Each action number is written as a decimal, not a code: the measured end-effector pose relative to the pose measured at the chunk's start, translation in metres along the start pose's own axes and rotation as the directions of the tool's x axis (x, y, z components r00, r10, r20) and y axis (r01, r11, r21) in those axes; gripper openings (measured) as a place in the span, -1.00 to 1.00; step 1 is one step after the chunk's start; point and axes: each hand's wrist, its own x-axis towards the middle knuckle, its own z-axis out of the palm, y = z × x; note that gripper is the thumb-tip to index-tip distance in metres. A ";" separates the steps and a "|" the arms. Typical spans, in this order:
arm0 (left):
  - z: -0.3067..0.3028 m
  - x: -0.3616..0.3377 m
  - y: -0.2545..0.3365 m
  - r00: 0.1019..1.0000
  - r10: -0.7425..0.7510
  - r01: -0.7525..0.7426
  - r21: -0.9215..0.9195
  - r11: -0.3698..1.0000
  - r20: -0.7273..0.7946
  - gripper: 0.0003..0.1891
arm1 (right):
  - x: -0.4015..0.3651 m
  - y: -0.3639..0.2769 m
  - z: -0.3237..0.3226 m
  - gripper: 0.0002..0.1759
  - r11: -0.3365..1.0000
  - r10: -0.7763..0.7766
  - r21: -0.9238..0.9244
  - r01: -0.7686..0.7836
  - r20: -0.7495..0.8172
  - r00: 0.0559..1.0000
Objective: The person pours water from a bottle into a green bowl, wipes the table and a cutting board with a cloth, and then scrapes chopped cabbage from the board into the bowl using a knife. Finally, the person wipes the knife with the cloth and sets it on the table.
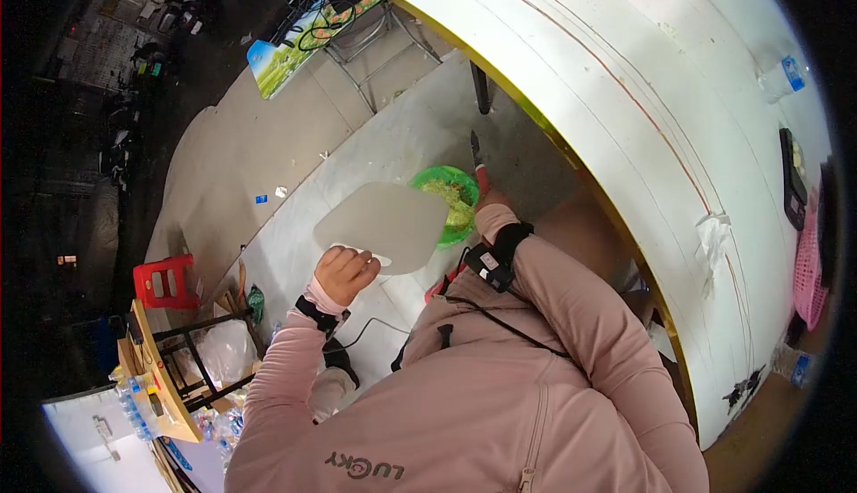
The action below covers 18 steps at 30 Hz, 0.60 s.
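Observation:
A whitish, translucent cutting board [379,221] hangs tilted above the floor. My left hand [346,273] has its fingers wrapped through the handle slot at the board's near edge. Partly behind the board, a green basin [444,174] holds pale green and yellowish scraps that look like vegetable trimmings. To the right of the basin, my right hand [491,200] is closed around the red handle of a knife [482,177]. Its dark blade points away from me. Some fingers of the right hand are hidden from view.
A long white table [625,91] curves along my right, carrying a plastic bottle [790,75], a phone [792,176] and pink baskets [809,265]. A red stool [167,281] stands left. Beyond is a folding table [312,29] with cables on it.

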 end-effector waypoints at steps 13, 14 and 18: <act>0.071 -0.022 -0.038 0.323 -0.945 0.766 -0.570 0.296 -0.057 -0.82 | 0.037 0.002 0.051 -0.22 0.988 -0.152 -0.050 0.146 -0.124 0.981; 0.064 -0.012 -0.035 0.325 -0.945 0.743 -0.609 0.277 -0.034 -0.82 | 0.058 0.009 0.079 -0.16 0.926 -0.303 -0.302 0.225 -0.244 0.921; 0.051 0.003 -0.037 0.409 -0.906 0.737 -0.545 0.400 -0.111 -0.81 | 0.050 -0.013 0.051 -0.37 0.934 -0.145 0.334 0.129 0.022 0.989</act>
